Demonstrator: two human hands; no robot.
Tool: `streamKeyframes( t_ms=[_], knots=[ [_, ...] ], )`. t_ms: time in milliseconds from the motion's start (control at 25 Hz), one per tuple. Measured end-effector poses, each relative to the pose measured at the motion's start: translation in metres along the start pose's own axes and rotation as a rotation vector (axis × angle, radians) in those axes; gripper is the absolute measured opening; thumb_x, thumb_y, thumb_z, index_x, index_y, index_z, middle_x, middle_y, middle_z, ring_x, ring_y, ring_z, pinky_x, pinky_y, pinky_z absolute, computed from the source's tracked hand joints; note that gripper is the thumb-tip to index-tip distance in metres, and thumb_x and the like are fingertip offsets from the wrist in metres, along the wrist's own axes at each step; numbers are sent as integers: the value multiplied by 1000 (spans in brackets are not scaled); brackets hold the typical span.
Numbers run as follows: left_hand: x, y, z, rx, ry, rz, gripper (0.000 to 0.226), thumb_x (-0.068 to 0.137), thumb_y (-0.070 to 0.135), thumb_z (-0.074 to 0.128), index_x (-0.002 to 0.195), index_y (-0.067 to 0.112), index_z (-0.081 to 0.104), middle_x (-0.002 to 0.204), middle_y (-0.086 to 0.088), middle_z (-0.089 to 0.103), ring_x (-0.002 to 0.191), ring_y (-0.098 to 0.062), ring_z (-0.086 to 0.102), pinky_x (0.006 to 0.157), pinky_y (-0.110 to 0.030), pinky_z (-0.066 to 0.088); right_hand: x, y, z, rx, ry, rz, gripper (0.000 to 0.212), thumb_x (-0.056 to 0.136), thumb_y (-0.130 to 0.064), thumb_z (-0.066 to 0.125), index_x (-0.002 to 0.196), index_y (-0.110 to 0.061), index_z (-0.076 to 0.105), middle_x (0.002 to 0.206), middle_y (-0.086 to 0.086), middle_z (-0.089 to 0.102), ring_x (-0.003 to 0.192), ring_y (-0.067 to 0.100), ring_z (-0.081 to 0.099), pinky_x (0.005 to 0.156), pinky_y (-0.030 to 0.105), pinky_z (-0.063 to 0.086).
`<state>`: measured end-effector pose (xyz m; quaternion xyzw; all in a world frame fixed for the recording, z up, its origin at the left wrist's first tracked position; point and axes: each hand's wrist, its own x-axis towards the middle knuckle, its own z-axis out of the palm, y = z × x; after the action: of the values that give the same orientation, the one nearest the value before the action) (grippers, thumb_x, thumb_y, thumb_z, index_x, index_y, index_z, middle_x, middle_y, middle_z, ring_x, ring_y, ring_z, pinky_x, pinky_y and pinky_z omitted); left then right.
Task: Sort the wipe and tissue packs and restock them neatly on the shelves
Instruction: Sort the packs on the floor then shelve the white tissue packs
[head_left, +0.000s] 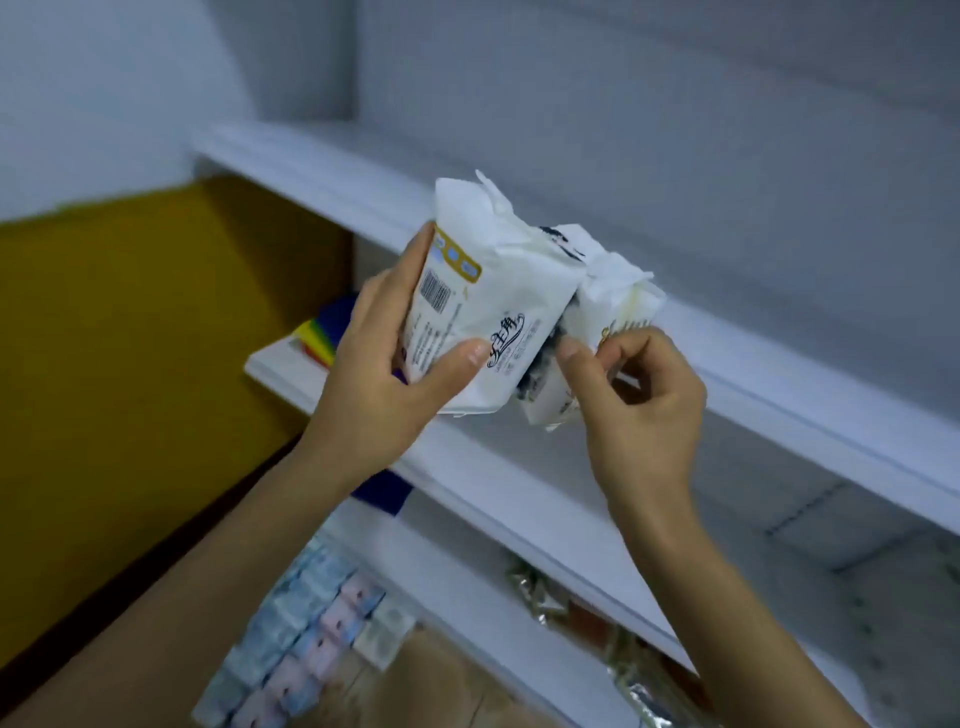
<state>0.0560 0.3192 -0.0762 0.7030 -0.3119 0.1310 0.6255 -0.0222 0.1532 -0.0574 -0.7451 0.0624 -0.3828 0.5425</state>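
My left hand (384, 374) grips a white tissue pack (488, 291) with a barcode and black lettering, held tilted in front of the white shelves. My right hand (639, 400) pinches a second white tissue pack (608, 312) right beside it; the two packs touch. Both packs hover at the front edge of the upper shelf (779, 364). Part of the second pack is hidden behind the first.
A lower shelf (519, 499) holds a stack of coloured sheets (319, 332) at its left end. Below, rows of small blue and pink tissue packs (306, 649) fill the bottom left, with foil packets (613, 654) to their right. A yellow wall panel (130, 364) stands at the left.
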Motion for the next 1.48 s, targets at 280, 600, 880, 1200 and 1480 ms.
streamKeyframes(
  t_ms=[280, 600, 880, 1200, 1480],
  knots=[
    [4, 155, 133, -327, -319, 161, 66, 94, 42, 43, 153, 27, 17, 152, 13, 32, 142, -7, 29, 114, -38, 30, -11, -90, -192, -44, 313, -151, 29, 82, -13, 72, 67, -11, 47, 67, -1, 48, 65, 9, 46, 62, 28, 46],
    [2, 245, 254, -539, -702, -332, 67, 71, 51, 77, 125, 18, 53, 117, -5, 68, 92, -18, 70, 79, -31, 57, -23, -99, -342, -66, 553, -43, 29, 81, -19, 74, 70, -17, 47, 72, -2, 56, 71, 13, 54, 65, 27, 45],
    [-9, 251, 322, -440, -672, -90, 57, 70, 17, 84, 113, 26, 48, 114, -2, 64, 101, -23, 66, 81, -34, 58, -37, -71, -421, 83, 744, 188, 25, 79, -25, 76, 82, -19, 52, 92, -1, 57, 92, 19, 58, 90, 51, 52],
    [4, 225, 376, -37, -476, 476, 77, 66, 30, 86, 125, 20, 38, 137, 8, 38, 113, -9, 47, 83, -24, 47, -8, -32, -449, 187, 751, 342, 22, 84, -19, 71, 91, -9, 52, 102, 10, 61, 90, 20, 61, 85, 46, 56],
    [78, 184, 438, -643, -1006, -415, 53, 80, 58, 63, 114, 19, 56, 101, -1, 64, 81, -14, 62, 73, -28, 52, 58, -1, -472, 57, 685, 347, 27, 75, -31, 75, 82, -16, 54, 90, 10, 59, 81, 26, 53, 88, 50, 48]
  ],
)
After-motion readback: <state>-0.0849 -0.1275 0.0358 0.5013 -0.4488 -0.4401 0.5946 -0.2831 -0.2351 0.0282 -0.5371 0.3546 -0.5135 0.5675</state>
